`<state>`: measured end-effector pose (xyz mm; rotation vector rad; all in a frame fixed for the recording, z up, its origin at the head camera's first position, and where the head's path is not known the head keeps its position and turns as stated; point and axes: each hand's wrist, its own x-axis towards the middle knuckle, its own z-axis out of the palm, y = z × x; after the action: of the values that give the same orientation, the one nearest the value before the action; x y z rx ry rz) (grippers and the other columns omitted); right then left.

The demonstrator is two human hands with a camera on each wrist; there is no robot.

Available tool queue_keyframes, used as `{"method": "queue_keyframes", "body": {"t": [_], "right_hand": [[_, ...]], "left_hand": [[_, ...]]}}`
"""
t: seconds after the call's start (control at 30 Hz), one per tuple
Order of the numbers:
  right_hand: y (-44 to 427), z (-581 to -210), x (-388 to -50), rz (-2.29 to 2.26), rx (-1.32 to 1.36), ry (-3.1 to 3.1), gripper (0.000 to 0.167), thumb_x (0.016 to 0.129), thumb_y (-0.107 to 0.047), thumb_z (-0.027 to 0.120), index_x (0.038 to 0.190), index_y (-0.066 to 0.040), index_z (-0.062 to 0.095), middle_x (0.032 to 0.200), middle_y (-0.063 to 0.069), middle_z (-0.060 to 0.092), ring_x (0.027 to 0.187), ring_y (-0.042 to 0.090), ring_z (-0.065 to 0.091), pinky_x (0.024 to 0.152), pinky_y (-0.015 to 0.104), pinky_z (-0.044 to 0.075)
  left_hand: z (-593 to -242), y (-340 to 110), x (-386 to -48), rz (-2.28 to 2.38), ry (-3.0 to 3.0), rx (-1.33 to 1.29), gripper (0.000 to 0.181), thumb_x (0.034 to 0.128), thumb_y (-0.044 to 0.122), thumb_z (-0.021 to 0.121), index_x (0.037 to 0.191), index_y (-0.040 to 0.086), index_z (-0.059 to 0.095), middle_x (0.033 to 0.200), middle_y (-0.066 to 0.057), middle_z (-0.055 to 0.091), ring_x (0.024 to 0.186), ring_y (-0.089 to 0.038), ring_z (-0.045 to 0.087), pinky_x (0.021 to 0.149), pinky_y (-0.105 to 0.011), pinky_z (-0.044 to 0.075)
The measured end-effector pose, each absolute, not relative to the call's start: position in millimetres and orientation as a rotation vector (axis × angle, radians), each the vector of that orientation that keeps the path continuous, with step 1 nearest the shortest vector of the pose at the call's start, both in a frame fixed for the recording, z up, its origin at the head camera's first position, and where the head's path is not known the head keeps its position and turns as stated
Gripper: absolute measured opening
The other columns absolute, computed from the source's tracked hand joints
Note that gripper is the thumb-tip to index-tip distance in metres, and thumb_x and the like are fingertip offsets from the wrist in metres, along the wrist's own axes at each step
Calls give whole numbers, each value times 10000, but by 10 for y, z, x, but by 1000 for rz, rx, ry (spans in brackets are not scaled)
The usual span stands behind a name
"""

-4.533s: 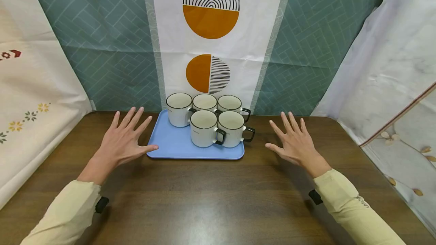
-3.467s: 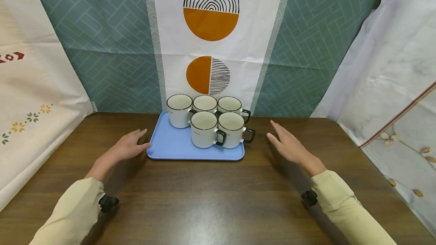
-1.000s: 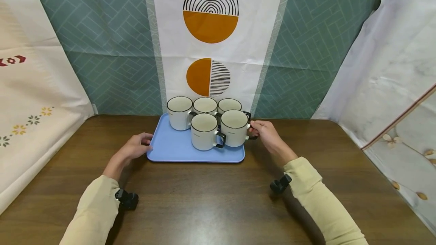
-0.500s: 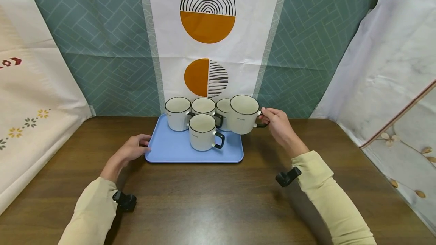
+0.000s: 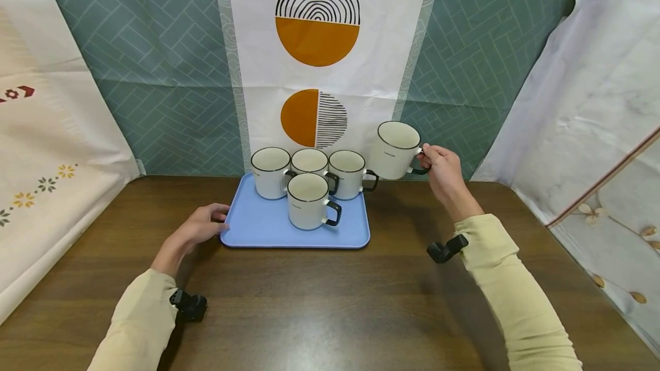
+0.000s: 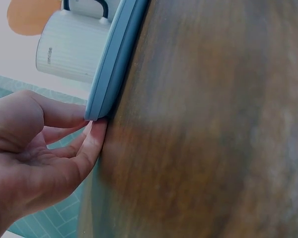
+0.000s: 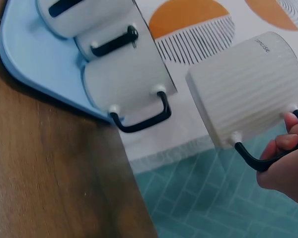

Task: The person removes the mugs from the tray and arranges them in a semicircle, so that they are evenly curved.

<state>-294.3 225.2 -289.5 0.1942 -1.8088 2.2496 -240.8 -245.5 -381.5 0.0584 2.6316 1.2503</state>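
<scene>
The right hand point(image 5: 443, 169) is now holding a white mug point(image 5: 396, 152) in the air past the tray's right end; half a second ago that mug was hanging lower and further left, covering much of the back-right mug point(image 5: 344, 179), which is now showing its whole black handle. Three other mugs are keeping their places: the back-left mug point(image 5: 269, 181), the back-middle mug point(image 5: 309, 160) and the front mug point(image 5: 306, 210), all standing upright on the blue tray point(image 5: 252, 231).

The front mug is hiding the lower part of the back-middle one. The right wrist view is cutting off the right hand at its edge, and the fingers there are covering part of the held mug's black handle point(image 7: 253, 161). In the left wrist view, the tabletop point(image 6: 213, 124) is appearing blurred.

The right hand's fingers are curling tightly around that handle, and the mug is tilting slightly. The left hand point(image 5: 200, 225) is staying low at the tray's left edge, its fingers and thumb bending and pinching the rim. Both forearms are reaching forward in pale yellow sleeves point(image 5: 510, 285).
</scene>
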Motion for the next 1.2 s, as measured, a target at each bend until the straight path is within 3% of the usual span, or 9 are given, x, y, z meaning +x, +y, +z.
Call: {"method": "queue_keyframes", "body": {"t": [0.23,0.6,0.73,0.9,1.2], "right_hand": [[2340,-3042,-3081,2199,23,-1712,415,988,18,467,596,-68,571,621,-3,522,628,108,442,646,225,338],[2482,-3487,-3207,2154,-193,-1777,376,989,-10,482,626,-54,572,659,2,519,664,121,437,693,258,360],[2493,-3631,-3251,2109,-223,-1812,363,987,-36,507,630,-35,572,673,10,514,704,144,415,747,289,347],[2474,-3750,-3282,2128,-241,-1803,363,987,-31,503,631,-37,571,670,9,521,686,129,406,715,267,348],[2517,-3778,-3301,2211,-205,-1864,302,983,-66,540,686,-55,595,729,3,549,739,146,434,769,267,366]], "left_hand": [[-3805,-2455,-2404,1252,2626,59,527,924,7,550,1381,-148,338,1262,-363,451,1140,-430,448,933,-530,407],[-3805,-2466,-2401,1258,2615,54,526,925,10,560,1379,-143,345,1250,-353,455,1123,-425,451,918,-516,416],[-3793,-2474,-2408,1263,2612,65,524,922,14,563,1375,-141,350,1251,-353,454,1120,-428,449,924,-518,413],[-3803,-2487,-2413,1264,2605,65,523,923,14,561,1377,-135,349,1256,-354,450,1123,-429,445,934,-522,408],[-3817,-2484,-2416,1289,2608,87,526,922,-1,559,1374,-155,338,1250,-359,450,1112,-413,461,903,-486,434]]}}
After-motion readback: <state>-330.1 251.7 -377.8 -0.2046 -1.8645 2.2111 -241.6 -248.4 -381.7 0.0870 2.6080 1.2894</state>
